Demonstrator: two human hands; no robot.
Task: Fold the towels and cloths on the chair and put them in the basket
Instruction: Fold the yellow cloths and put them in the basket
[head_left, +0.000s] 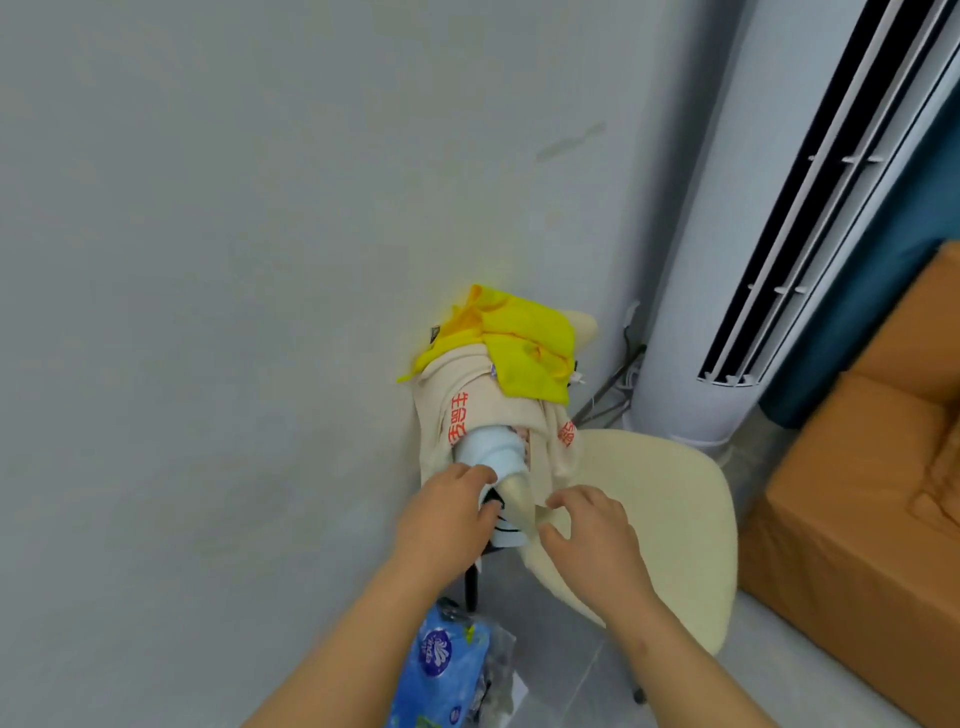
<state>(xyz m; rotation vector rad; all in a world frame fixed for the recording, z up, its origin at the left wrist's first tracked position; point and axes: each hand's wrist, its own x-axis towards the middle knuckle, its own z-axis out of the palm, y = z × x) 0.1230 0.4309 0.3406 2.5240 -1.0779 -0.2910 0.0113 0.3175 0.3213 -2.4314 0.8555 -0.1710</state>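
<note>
Two hands in at the back of the chair (675, 519), so quick rundown. Pinching the light blue cloth (491, 449) with the left hand (447, 514), fingers curled over it and thumb tucked in against a black-striped bit. Not a full fist, just closed enough to have hold of fabric. Holding the right hand (587, 530) just beside the left one, fingers loosely bent and spread, nothing visibly in it. Can't tell whether its fingertips touch the beige towel (478, 379) or just hang over the edge.

Just above the left grip: that light blue cloth bunched up and wrapped inside the beige towel with red lettering, all draped over the chair back. Further up from both hands, piled on top of the towel: a yellow cloth (530, 348), crumpled.

Right under the right hand: cream seat of the chair. Below the left wrist, down on the floor: a blue tissue pack (441, 665). Well off past the right hand: a white tower air conditioner (691, 338) and an orange-brown couch (857, 493).
</note>
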